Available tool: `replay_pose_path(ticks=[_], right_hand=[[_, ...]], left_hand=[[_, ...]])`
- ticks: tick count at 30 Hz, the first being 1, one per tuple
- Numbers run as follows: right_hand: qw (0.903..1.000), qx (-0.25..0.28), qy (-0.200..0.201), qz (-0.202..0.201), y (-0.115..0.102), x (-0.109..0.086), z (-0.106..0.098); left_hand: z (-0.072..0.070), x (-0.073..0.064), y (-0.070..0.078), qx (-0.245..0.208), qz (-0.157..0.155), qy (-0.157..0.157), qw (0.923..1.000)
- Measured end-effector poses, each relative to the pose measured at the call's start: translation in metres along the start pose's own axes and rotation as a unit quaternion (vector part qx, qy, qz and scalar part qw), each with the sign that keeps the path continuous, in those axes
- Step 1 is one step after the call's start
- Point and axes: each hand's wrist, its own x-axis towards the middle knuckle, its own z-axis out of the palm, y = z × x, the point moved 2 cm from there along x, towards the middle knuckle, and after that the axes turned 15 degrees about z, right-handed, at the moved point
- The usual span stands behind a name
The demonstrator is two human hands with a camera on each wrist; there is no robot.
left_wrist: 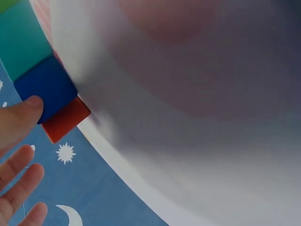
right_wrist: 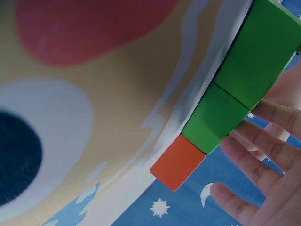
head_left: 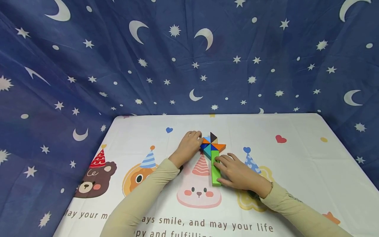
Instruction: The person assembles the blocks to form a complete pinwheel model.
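Note:
Triangular blocks form a pinwheel shape, with a dark brown triangle (head_left: 213,136) at the top and an orange triangle (head_left: 219,147) on the right. Below its centre, green blocks (head_left: 216,171) make a straight stem. My left hand (head_left: 189,144) is at the pinwheel's left side; in the left wrist view its thumb touches a blue block (left_wrist: 44,87) between a teal block (left_wrist: 23,42) and a red-orange block (left_wrist: 67,119). Its other fingers are spread apart. My right hand (head_left: 238,172) lies along the stem's right side, with extended fingers against the green blocks in the right wrist view.
A white tablecloth (head_left: 311,171) printed with cartoon animals, hearts and lettering covers the table. Dark blue fabric (head_left: 225,79) with moons and stars hangs behind the table and at its left.

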Motion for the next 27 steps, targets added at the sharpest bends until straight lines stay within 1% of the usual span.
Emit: replay_pose_path(ticks=[4,9,11,16,18,20,23,25,27], right_hand=[[1.0,-0.001,0.003,-0.001,0.0,0.0,0.0],[1.0,-0.004,-0.008,0.003,0.0,0.0,0.001],[0.9999,-0.003,-0.011,0.005,0.0,0.0,0.001],[1.0,0.003,-0.006,0.002,-0.001,0.0,0.0],[1.0,0.003,-0.004,0.0,-0.001,0.0,0.0],[1.0,0.004,-0.003,-0.001,-0.002,0.001,0.0],[1.0,0.004,-0.002,-0.001,-0.002,0.001,0.0],[1.0,0.003,-0.002,-0.001,-0.001,0.001,0.0],[1.0,0.001,-0.002,0.0,-0.001,0.001,0.0]], left_hand=[[-0.002,-0.004,-0.002,-0.009,0.004,-0.007,0.9999],[-0.002,-0.008,-0.004,-0.02,-0.005,-0.024,0.9995],[-0.002,-0.009,-0.004,-0.018,-0.007,-0.028,0.9994],[0.001,-0.011,-0.002,-0.006,0.001,-0.029,0.9996],[0.001,-0.012,-0.002,-0.005,0.002,-0.036,0.9993],[-0.001,-0.014,-0.001,-0.015,-0.001,-0.046,0.9988],[-0.006,-0.019,0.001,-0.043,-0.002,-0.058,0.9974],[-0.01,-0.022,0.003,-0.063,0.0,-0.058,0.9963],[-0.012,-0.023,0.003,-0.071,0.003,-0.049,0.9962]])
